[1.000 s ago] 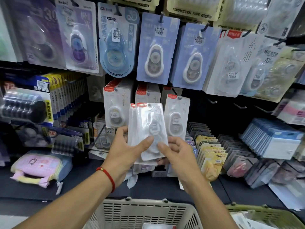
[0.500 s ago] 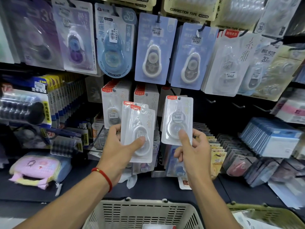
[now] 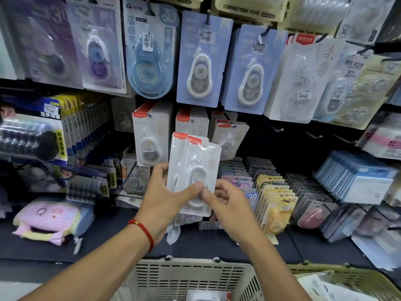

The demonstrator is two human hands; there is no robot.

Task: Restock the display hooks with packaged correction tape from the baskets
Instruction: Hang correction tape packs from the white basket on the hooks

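2 hands, 2 held tape packs, 2 baskets, 1 pink pouch

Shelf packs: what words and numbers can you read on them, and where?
"CORRECTION TAPE" on the cream pack at the top.
"30" on the top-right pack.
"20" on the right pack.
"30" on the low card by the right hand.
"20" on the low pack by the left hand.
Price stickers, Chinese print, and the held packs' labels: too blurred.

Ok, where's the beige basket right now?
Head view, bottom centre: the beige basket sits below both hands, directly under the held correction tape packs, with a green basket at its right.
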